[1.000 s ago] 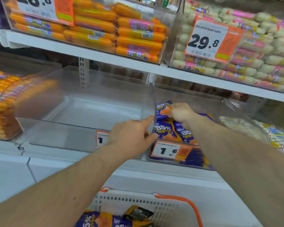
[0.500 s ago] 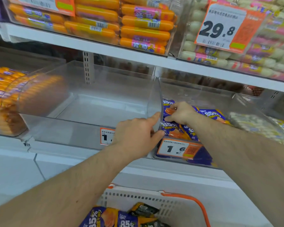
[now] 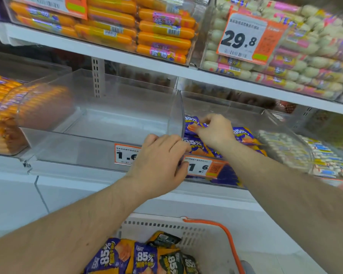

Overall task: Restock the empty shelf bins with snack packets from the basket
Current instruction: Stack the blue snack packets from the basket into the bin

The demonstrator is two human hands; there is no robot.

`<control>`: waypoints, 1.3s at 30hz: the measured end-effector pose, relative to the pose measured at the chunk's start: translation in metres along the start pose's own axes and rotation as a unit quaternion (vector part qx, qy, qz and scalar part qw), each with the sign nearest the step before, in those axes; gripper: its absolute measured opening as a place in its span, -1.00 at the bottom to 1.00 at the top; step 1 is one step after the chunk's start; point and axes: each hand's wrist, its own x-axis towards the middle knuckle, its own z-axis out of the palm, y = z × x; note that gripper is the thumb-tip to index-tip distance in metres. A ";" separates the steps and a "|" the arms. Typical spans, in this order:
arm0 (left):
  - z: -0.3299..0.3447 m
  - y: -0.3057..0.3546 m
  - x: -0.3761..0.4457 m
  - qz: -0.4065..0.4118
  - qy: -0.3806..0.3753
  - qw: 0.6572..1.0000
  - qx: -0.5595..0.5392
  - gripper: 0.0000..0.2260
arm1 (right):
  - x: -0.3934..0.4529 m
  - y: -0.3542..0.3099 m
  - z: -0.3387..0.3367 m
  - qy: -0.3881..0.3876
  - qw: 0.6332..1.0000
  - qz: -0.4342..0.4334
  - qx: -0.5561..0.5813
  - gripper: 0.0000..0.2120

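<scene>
The left hand (image 3: pixel 162 161), earlier pointing, now grips the bin corner (image 3: pixel 181 155) (frame centre); right hand (image 3: pixel 214 129) pinches a purple packet (image 3: pixel 190 128), mid-placement

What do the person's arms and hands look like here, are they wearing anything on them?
Both forearms are bare right down to the frame's lower edge, with no sleeve in view. The left hand and right hand wear no gloves, and no watch, bracelet or ring shows on the wrists or visible fingers. Fine hair shows along both forearms. No markings can be made out.
</scene>
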 end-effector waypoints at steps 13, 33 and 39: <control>-0.006 -0.001 -0.081 -0.086 -0.677 0.731 0.011 -0.67 | -0.221 0.070 0.147 -0.259 0.964 -0.063 0.017 -0.87; 0.000 0.004 -0.081 -0.116 -0.683 0.721 -0.026 -0.61 | -0.302 0.083 0.210 -0.525 0.850 0.032 -0.016 -0.84; -0.004 0.000 -0.080 -0.164 -0.688 0.705 -0.046 -0.45 | -0.209 0.048 0.136 -0.453 0.883 -0.122 0.016 -0.81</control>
